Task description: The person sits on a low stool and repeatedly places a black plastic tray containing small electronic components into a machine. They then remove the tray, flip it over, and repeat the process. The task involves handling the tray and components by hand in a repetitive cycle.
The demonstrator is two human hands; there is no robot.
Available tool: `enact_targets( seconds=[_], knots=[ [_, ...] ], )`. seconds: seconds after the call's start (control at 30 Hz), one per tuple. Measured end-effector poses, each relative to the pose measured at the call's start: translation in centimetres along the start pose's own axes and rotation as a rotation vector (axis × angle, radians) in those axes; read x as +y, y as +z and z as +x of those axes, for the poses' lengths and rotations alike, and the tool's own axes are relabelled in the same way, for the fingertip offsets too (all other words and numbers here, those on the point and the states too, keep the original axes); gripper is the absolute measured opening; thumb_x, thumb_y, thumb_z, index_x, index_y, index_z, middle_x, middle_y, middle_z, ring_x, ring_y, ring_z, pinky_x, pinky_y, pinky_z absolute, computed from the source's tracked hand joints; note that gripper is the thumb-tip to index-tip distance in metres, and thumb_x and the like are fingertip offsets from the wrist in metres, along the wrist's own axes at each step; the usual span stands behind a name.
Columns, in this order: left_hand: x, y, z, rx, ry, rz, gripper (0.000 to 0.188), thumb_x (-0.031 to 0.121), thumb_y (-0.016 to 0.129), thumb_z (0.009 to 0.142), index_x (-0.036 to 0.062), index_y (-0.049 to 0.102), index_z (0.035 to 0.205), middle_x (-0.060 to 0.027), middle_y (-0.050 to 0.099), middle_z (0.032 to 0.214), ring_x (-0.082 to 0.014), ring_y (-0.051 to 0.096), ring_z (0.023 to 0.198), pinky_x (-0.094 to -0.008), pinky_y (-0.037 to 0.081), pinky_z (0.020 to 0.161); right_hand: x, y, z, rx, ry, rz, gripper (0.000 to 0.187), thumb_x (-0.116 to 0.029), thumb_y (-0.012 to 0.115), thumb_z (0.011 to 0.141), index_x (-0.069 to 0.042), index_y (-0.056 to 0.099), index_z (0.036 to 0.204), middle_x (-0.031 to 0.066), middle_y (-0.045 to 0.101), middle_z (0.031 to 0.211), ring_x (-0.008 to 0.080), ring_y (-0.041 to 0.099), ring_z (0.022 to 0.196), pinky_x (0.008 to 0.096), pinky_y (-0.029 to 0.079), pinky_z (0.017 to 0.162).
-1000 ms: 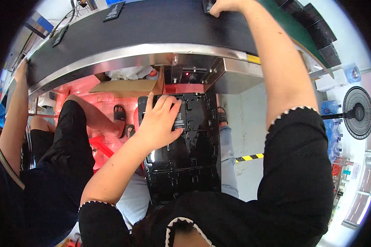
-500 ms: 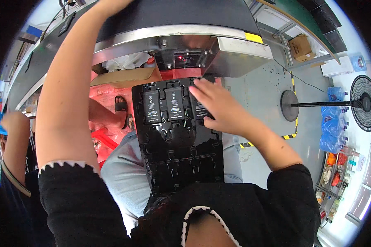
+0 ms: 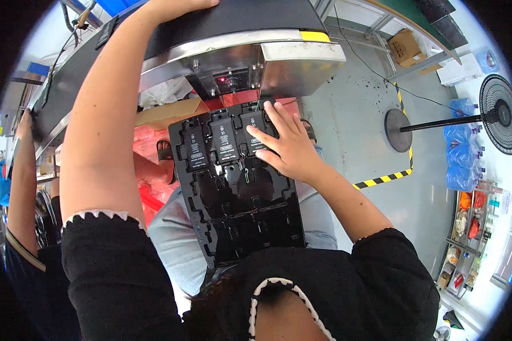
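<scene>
A black plastic tray [image 3: 242, 199] with moulded pockets lies tilted across my lap. Its far row holds three flat black batteries: a left one [image 3: 196, 149], a middle one [image 3: 224, 139] and a right one [image 3: 251, 120]. My right hand [image 3: 290, 142] rests over the right battery and the tray's edge, fingers spread and partly covering that battery. Stretched far forward, my left arm reaches over the black work surface [image 3: 250, 17]. My left hand [image 3: 182, 4] is at the picture's upper edge, cut off there, so its grip is hidden.
A metal-edged box [image 3: 301, 62] juts from the work surface's front, beside a panel with a red light. Below are a cardboard box [image 3: 170, 113] and red sheeting. Another person's arm [image 3: 23, 176] is at the left. A black fan [image 3: 498, 113] stands at right.
The tray has turned slightly and shifted left in view. My right hand's fingers have spread over the right battery. More of my left hand shows at the upper edge.
</scene>
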State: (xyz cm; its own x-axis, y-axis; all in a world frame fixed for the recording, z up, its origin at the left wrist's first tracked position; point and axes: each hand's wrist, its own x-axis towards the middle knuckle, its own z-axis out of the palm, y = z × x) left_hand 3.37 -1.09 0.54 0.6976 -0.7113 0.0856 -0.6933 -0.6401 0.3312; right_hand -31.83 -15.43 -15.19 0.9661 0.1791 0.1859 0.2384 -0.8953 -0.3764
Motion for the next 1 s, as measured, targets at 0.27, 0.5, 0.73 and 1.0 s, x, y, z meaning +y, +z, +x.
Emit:
enact_targets(
  seconds=[0.27,0.5,0.73,1.0],
  knots=[
    [8.2,2.8,-15.1,0.593,0.353,-0.120,0.060,0.029,0.082,0.076,0.0058,0.061,0.128,-0.0133,0.059,0.129,-0.0296,0.057,0.118,-0.0417,0.041,0.105,-2.7,-0.6,-3.0,0.328,0.088,0.253,0.067,-0.034,0.073,0.083,-0.007,0.051,0.140,0.0298,0.027,0.153,0.0475,0.030,0.139,0.0520,0.024,0.114],
    [8.6,12.6,-36.8,-0.174,0.077,-0.160,0.087,0.028,0.081,0.072,0.0076,0.040,0.145,-0.0163,0.039,0.149,-0.0365,0.032,0.142,-0.0615,0.016,0.116,-3.1,-2.8,-1.3,0.421,0.029,0.296,0.061,-0.026,0.074,0.083,-0.004,0.053,0.136,0.0240,0.038,0.146,0.0393,0.039,0.133,0.0453,0.031,0.110],
    [10.8,15.4,-37.4,-0.134,0.006,0.022,0.067,0.023,0.055,0.094,-0.0027,0.028,0.149,-0.0210,0.019,0.160,-0.0368,0.014,0.150,-0.0576,0.005,0.119,-3.0,-10.6,9.2,0.657,-0.269,0.124,0.053,-0.023,0.075,0.079,-0.006,0.061,0.128,0.0214,0.047,0.137,0.0353,0.049,0.125,0.0407,0.039,0.104],
    [10.8,10.8,-35.6,0.039,-0.047,-0.179,0.059,0.012,0.065,0.085,0.0027,0.046,0.141,-0.0239,0.023,0.158,-0.0411,0.020,0.147,-0.0589,0.011,0.117,0.1,-12.3,28.7,0.425,-0.209,-0.150,0.084,-0.022,0.069,0.070,-0.004,0.037,0.146,0.0332,0.025,0.152,0.0460,0.027,0.141,0.0462,0.027,0.117]
  ],
)
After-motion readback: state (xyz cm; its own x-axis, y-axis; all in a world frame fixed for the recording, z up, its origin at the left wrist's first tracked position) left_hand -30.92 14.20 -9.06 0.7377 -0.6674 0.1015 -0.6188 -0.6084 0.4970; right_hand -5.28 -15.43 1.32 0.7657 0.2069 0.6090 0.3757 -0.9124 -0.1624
